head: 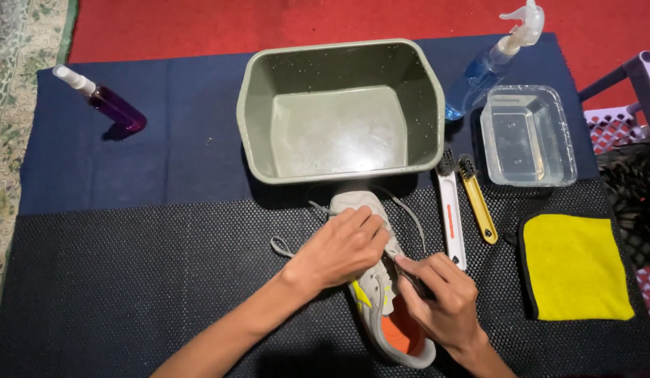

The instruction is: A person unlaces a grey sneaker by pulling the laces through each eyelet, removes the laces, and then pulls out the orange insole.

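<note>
Right hand (437, 297) is nearest, closed around the side of a grey sneaker (381, 294) with an orange insole, lying on the black mesh mat (129, 280) just in front of the green basin (339, 105). Left hand (342, 245) sits curled over the tongue, fingers pinching at the laces (286, 248). Light and soft, that shoe looks; the upper would give, so the firmer sole edge seems the steadier grip. Two brushes (465, 203) lie just beside.
</note>
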